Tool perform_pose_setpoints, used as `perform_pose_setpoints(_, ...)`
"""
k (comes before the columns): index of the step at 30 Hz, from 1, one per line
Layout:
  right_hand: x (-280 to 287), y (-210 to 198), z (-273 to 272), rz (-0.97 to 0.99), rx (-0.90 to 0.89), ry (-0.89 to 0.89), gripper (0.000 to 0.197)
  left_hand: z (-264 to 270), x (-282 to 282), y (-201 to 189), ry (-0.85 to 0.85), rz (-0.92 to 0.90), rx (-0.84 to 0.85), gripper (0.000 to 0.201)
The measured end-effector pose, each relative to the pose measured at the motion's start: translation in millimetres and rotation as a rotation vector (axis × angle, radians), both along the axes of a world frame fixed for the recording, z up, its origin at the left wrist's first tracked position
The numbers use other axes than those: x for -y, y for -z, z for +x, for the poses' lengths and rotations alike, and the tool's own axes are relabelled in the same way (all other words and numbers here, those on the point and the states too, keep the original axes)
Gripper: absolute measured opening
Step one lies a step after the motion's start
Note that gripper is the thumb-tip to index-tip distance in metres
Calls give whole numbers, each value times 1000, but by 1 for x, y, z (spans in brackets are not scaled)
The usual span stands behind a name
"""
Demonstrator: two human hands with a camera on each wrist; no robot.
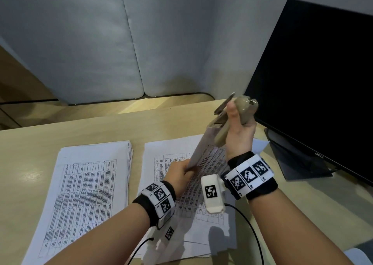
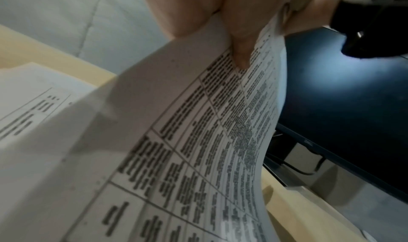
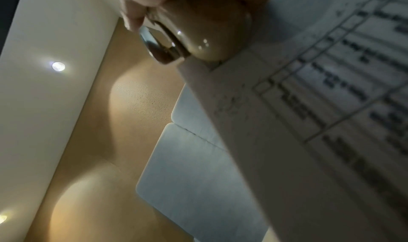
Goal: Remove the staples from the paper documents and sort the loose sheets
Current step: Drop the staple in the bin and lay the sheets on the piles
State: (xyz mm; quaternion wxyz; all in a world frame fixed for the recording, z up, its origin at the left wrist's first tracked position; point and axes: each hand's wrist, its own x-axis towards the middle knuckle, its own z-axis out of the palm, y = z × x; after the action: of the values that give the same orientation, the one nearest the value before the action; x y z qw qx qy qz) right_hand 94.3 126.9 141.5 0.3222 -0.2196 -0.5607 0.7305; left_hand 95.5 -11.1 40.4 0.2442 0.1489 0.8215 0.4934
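A stapled document [image 1: 198, 149] is lifted off the desk, tilted up toward the right. My left hand [image 1: 179, 174] pinches its lower edge, with fingers [image 2: 240, 36] on the printed table side of the document [image 2: 176, 141]. My right hand [image 1: 240, 135] grips a beige staple remover [image 1: 245, 108] with metal jaws, thumb pointing up. The tool's lower end meets the document's top corner. In the right wrist view the staple remover [image 3: 205, 34] sits against the corner of the document [image 3: 287, 123]. The staple itself is not visible.
A thick stack of printed sheets [image 1: 90, 184] lies on the desk at the left. More printed sheets [image 1: 161, 149] lie under my hands. A black monitor [image 1: 312, 83] on its stand [image 1: 292, 159] is at the right. Grey partition panels [image 1: 80, 42] rise behind the desk.
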Motion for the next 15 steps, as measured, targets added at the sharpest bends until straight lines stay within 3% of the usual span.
perform_pose_setpoints(3, -23, 8, 10, 60, 88, 207, 43, -5, 7, 4, -80, -8, 47, 12)
perform_pose_setpoints(6, -68, 35, 25, 259, 572, 423, 57, -12, 18, 10, -152, -67, 38, 10)
perform_pose_setpoints(8, -92, 62, 38, 397, 922, 336, 58, -15, 26, 13, -226, -52, 46, 13)
perform_pose_setpoints(10, -100, 87, 54, 472, 1141, 194, 52, -19, 32, 15, -280, -42, 55, 19)
perform_pose_setpoints(15, -100, 133, 79, 617, 1465, -103, 41, -24, 41, 21, -326, -37, 68, 17)
